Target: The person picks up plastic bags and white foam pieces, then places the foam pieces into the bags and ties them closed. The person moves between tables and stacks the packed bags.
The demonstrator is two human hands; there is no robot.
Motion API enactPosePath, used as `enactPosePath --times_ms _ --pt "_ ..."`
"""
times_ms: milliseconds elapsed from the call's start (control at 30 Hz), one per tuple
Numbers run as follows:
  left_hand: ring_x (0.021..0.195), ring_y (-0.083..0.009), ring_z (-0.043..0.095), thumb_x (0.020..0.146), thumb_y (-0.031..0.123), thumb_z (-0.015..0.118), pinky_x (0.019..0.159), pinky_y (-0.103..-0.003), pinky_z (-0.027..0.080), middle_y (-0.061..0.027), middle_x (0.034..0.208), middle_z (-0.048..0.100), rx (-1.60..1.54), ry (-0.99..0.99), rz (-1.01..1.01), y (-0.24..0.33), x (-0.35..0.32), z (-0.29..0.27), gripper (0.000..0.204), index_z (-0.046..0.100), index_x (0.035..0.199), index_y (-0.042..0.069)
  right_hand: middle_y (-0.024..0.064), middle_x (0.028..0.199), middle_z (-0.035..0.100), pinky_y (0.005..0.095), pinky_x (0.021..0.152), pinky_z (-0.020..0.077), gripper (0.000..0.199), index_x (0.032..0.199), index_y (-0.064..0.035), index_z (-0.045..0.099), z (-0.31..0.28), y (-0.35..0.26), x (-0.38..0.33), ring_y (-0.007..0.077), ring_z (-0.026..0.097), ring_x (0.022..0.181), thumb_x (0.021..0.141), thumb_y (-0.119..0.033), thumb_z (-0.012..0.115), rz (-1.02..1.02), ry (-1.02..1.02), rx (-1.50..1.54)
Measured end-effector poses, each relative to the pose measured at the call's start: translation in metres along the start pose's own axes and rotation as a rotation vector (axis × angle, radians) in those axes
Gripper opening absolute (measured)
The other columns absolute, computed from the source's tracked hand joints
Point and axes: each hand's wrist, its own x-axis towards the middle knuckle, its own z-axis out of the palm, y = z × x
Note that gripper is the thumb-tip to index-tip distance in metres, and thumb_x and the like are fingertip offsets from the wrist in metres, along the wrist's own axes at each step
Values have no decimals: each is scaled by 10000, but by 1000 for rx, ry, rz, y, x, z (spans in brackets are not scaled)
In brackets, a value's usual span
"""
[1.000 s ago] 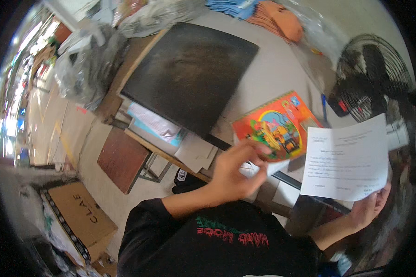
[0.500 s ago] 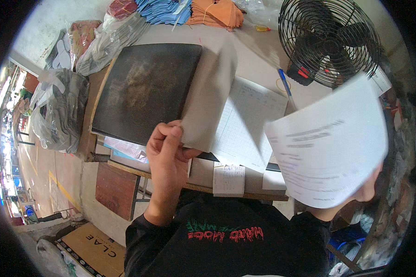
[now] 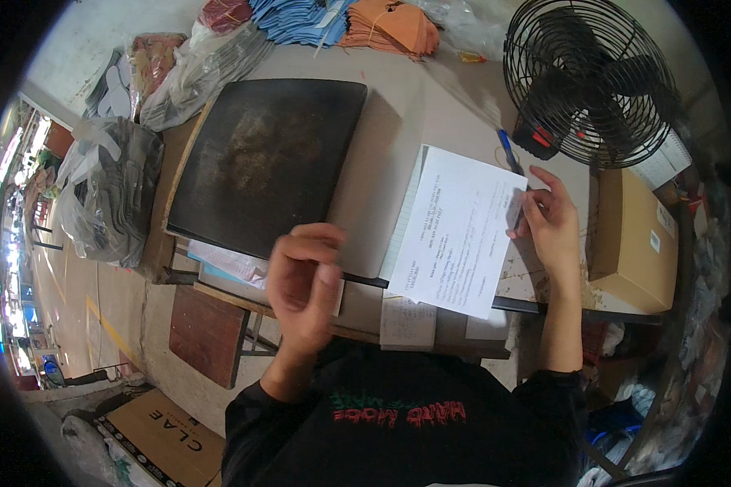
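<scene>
A white printed sheet (image 3: 463,231) lies flat on the tabletop, on top of a gridded sheet (image 3: 401,231) whose left strip shows. At its upper right edge is my right hand (image 3: 554,215), fingers spread and fingertips close to the paper; whether they touch it I cannot tell. My left hand (image 3: 302,284) hovers near the table's front edge, beside the lower right corner of a dark worn board (image 3: 264,158). Its fingers are loosely curled, thumb apart, and nothing shows in them. Beyond the printed sheet lies a blue pen (image 3: 508,148).
A black wire fan (image 3: 593,81) stands at the back right, with a cardboard box (image 3: 635,243) at the table's right. Blue (image 3: 300,20) and orange bundles (image 3: 391,28) line the back. A plastic bag of grey pieces (image 3: 110,195) sits left. Handwritten paper (image 3: 408,323) lies at the front edge.
The printed sheet, earlier raised at the right, now lies on the gridded sheet. The page my left hand held up is no longer in it. My right hand has come into clear view.
</scene>
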Motion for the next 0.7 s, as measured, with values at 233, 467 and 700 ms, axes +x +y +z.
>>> enactPosePath --times_ms 233,467,700 --pt "1270 -319 581 872 188 776 1139 -492 425 -104 1234 643 501 -776 123 -12 1 7 340 683 1177 69 112 1174 626 263 596 561 392 1450 -31 494 -14 14 -4 72 572 644 1069 -115 529 -249 260 -15" --pt "1251 -340 582 842 176 795 1107 -507 456 -94 1295 618 623 -704 293 -27 -2 -3 430 667 1248 112 75 1096 621 262 620 522 299 1355 -42 567 -48 43 2 70 536 704 1067 -121 548 -288 347 36" --pt "1231 -345 591 850 35 736 1086 -500 454 -129 1248 631 781 -147 556 19 36 -77 403 668 1244 85 63 1088 604 244 631 479 290 1315 -37 590 -50 46 7 78 521 718 1078 -202 559 -289 353 -74"
